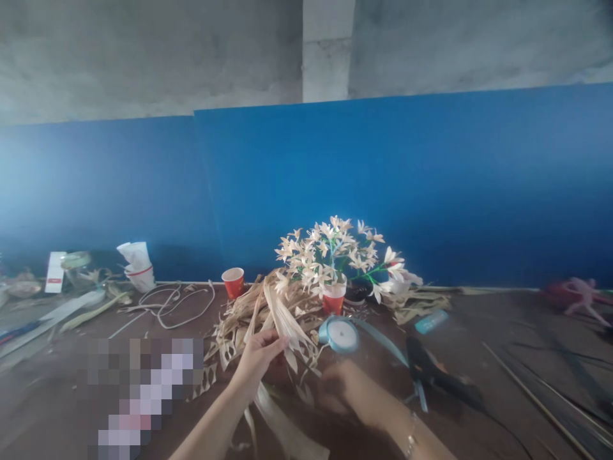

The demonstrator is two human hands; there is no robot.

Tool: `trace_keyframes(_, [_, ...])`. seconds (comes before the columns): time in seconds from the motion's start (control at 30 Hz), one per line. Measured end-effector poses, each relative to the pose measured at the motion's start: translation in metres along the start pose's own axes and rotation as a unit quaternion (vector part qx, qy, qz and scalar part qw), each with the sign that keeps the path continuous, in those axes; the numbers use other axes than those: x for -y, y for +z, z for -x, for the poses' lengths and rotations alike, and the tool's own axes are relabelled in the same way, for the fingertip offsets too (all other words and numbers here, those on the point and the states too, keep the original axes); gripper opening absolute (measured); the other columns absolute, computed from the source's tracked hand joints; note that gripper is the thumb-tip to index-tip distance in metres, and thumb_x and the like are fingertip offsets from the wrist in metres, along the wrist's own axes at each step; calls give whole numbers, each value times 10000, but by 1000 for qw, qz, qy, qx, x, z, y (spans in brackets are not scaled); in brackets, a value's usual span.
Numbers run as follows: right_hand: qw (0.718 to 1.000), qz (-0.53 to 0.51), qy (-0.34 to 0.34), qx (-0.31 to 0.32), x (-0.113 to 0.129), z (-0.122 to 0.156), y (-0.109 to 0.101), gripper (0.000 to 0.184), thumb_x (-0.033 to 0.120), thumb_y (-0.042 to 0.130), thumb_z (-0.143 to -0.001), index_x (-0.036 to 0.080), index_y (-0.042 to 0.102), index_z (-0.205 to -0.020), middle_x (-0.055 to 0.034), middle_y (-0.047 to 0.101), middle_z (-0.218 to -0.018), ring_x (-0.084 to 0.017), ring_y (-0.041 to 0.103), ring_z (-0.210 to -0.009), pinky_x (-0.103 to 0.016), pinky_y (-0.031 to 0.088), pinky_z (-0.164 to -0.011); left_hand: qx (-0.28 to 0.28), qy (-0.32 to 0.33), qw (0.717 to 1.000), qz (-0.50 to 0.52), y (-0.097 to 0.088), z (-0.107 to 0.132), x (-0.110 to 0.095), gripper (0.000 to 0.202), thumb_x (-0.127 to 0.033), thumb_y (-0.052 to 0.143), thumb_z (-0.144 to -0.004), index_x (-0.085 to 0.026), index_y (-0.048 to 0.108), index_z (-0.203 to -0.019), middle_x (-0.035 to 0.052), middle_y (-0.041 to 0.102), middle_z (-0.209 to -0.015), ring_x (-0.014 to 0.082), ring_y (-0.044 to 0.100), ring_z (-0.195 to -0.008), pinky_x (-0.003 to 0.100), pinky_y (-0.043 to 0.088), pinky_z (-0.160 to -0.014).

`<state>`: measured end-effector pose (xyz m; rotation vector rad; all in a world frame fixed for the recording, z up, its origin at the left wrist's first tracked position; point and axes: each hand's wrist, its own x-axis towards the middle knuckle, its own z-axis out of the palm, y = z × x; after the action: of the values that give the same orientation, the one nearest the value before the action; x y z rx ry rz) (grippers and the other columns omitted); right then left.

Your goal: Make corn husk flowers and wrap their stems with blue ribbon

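Note:
My left hand [261, 358] is closed, thumb against fingers, on a pale dried corn husk [282, 313] that fans upward in front of the pile. My right hand [342, 386] is smeared by motion, just right of the left one and below a roll of light blue ribbon [342, 335]. Its fingers are too blurred to read. Behind both hands spreads a heap of dry husks [246, 313]. A bunch of cream husk-like flowers [330, 249] on green stems stands in a red and white paper cup [334, 300]. Another loose husk [282, 421] lies below my hands.
A second red paper cup [233, 283] stands behind the heap. White cable [186, 313] coils to its left, near white stacked cups [140, 271]. A black corded tool [440, 380] and thin rods [536, 402] lie right. A blue panel [383, 166] closes the table's back.

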<state>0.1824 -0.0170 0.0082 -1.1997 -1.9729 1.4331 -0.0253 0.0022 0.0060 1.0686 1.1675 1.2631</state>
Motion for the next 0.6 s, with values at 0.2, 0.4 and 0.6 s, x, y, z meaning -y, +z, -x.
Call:
trace_keyframes(0.2, [1000, -5, 12, -14, -1, 1, 1, 94, 178, 584, -709, 148, 663, -666, 41, 532, -483, -75, 417, -431, -180, 308, -430, 22, -10, 1000, -1, -1, 1, -4, 261, -381, 764, -601, -133, 689, -637, 13, 596, -501, 113, 510, -448, 225, 380, -475])
trace_keyframes(0.4, [1000, -19, -2, -14, -6, 0, 0, 73, 227, 631, -705, 161, 649, -678, 49, 525, -483, -90, 459, -461, -190, 367, -468, -22, 18, 999, -38, -2, -1, -4, 245, -376, 732, -625, -136, 698, -663, -2, 556, -441, 110, 478, -402, 218, 350, -426])
trace_keyframes(0.6, [999, -25, 23, 10, 0, 1, 0, 72, 211, 619, -700, 154, 644, -663, 57, 506, -470, -69, 424, -412, -177, 328, -420, -38, 24, 998, -49, -3, -3, -2, 252, -397, 729, -617, -151, 678, -639, -27, 516, -395, 101, 434, -350, 217, 305, -392])
